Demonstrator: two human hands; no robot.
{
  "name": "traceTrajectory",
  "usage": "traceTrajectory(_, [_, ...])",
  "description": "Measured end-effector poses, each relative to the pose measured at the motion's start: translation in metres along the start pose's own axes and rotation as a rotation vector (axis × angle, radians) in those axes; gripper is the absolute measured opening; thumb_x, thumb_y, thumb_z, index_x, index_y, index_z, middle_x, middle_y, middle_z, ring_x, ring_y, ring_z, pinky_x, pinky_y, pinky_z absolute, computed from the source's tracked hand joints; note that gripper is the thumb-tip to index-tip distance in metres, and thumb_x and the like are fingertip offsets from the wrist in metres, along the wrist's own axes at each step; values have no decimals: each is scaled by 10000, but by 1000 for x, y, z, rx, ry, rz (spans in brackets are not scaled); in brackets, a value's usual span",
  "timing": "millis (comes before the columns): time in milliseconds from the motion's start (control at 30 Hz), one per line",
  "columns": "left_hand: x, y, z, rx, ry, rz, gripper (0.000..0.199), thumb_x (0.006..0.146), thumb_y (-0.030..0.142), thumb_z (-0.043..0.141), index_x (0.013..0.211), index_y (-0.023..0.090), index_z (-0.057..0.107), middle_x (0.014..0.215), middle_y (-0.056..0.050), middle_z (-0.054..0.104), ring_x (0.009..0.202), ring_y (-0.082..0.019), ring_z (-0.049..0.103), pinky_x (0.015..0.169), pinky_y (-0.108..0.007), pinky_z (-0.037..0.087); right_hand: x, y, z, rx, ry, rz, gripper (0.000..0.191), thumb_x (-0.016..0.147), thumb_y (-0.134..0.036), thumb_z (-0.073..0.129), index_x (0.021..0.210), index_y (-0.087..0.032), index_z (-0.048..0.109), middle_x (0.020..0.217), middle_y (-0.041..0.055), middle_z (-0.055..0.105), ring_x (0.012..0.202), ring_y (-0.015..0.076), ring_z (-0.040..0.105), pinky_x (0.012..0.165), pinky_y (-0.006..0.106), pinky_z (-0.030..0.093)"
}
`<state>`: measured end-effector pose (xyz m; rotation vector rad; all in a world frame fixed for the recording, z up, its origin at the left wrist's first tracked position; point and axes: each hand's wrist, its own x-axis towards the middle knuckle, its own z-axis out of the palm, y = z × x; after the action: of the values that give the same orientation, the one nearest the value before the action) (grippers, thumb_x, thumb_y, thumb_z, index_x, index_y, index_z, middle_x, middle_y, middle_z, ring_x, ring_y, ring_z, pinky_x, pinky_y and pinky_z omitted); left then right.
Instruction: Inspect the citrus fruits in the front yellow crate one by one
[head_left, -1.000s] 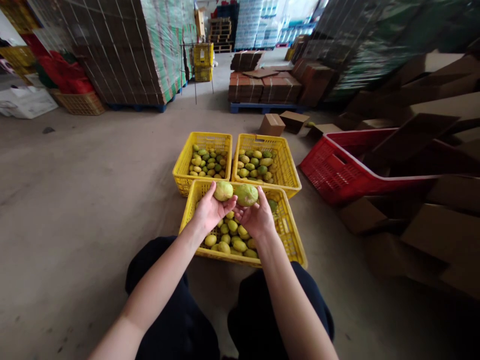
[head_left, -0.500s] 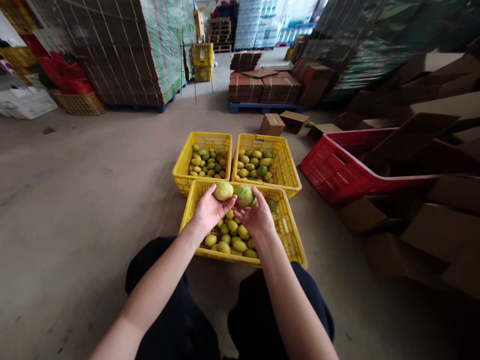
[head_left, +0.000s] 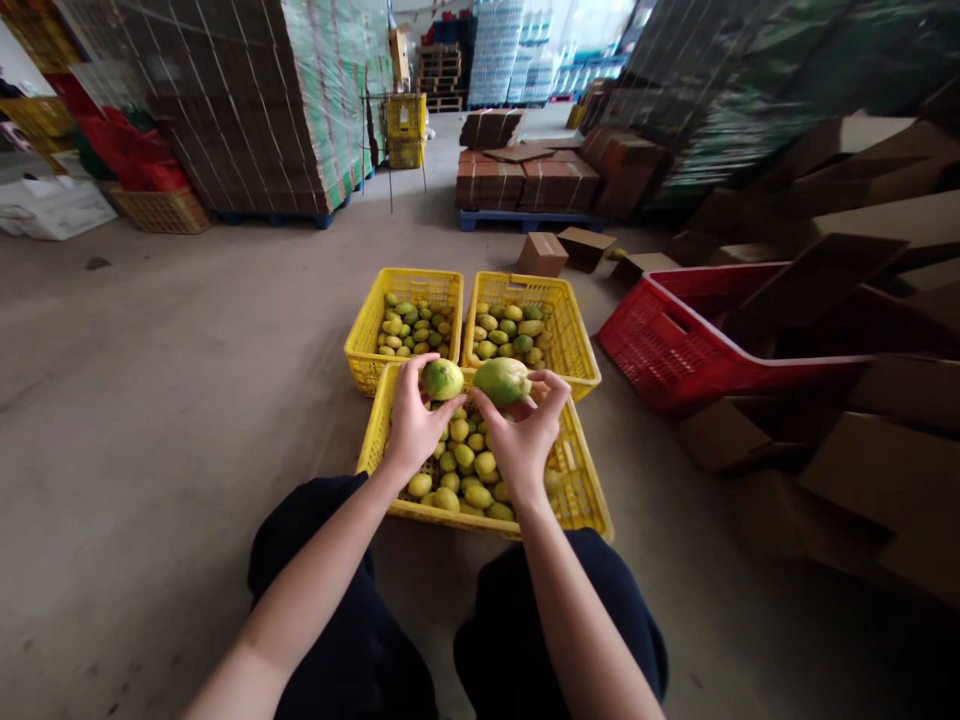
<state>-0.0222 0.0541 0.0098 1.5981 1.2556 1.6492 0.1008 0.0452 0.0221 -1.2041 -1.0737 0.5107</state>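
Between the thumb and fingers of my left hand is a yellow-green lemon, one end turned towards me. My right hand grips a larger, oblong green lemon lying sideways, its knobbed end to the right. Both fruits are held side by side, slightly apart, above the far part of the near yellow crate. Inside that crate lie several yellow and greenish lemons, partly hidden by my hands and forearms.
Beyond stand two more yellow crates, left and right, with yellow and green lemons. On the right are a red crate and piled cardboard boxes. Flattened cartons on a blue pallet and wrapped stacks stand farther back.
Both lemons have been turned in my fingers and now sit a little farther apart. My right hand has rolled over, its fingers now around the lemon's right end.
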Motion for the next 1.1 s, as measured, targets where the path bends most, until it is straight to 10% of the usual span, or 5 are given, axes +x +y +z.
traceTrajectory(367, [-1,25,-1,-138,-37,-29,365,727,154,652,1059,251,537,1196,-84,498,1228,-257,396,1094,-434,235,-8,3,1,178,-52,-38,575,578,-127,695,1079,-282,459,1229,64,490,1169,239,481,963,418,430])
traceTrajectory(800, [-2,26,1,-149,21,27,367,701,92,663,1025,240,575,1155,-71,538,1203,-225,446,1083,-390,273,-7,6,-3,51,0,-237,522,582,-92,687,1038,-268,502,1182,64,526,1158,243,502,915,417,463])
traceTrajectory(1100, [0,33,0,-338,60,-196,455,602,68,740,1002,240,607,1199,-66,543,1208,-237,459,1004,-344,390,-7,-5,-4,154,-27,-133,531,566,-97,738,1032,-268,548,1171,45,551,1138,224,520,949,379,446])
